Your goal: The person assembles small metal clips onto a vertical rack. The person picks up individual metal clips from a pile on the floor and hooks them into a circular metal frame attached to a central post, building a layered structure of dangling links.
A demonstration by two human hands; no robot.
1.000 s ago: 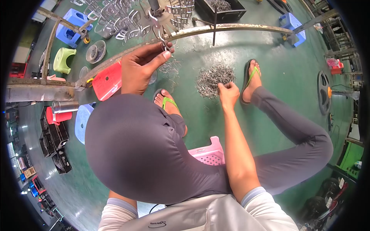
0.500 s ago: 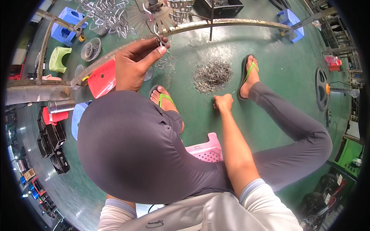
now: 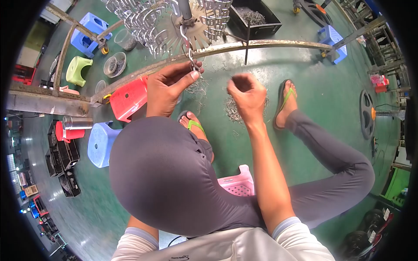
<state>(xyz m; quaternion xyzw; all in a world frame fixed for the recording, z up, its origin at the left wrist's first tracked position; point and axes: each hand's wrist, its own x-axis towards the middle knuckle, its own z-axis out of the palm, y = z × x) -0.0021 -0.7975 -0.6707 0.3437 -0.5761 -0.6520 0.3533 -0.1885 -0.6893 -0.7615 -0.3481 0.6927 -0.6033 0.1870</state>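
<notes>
My left hand (image 3: 172, 89) pinches the lower end of a metal hook chain (image 3: 190, 54) that hangs from a rack wheel (image 3: 167, 35). To its right, my right hand (image 3: 249, 93) is raised with the fingers curled together; anything between the fingertips is too small to make out. Beneath and behind my right hand, a pile of small metal hooks (image 3: 232, 109) lies on the green floor (image 3: 322, 130). Rows of bent metal pieces (image 3: 139, 21) hang around the wheel.
A rusty metal bar (image 3: 270, 43) crosses in front of me. Beyond it stands a black bin (image 3: 257, 28) of small metal parts. A red stool (image 3: 128, 98), blue stool (image 3: 102, 143) and green stool (image 3: 78, 70) are on the left. A pink stool (image 3: 238, 185) is beneath me.
My right hand has risen from the edge of the pile toward the chain. My left hand still holds the chain's end. The view has shifted, showing more of the wheel.
</notes>
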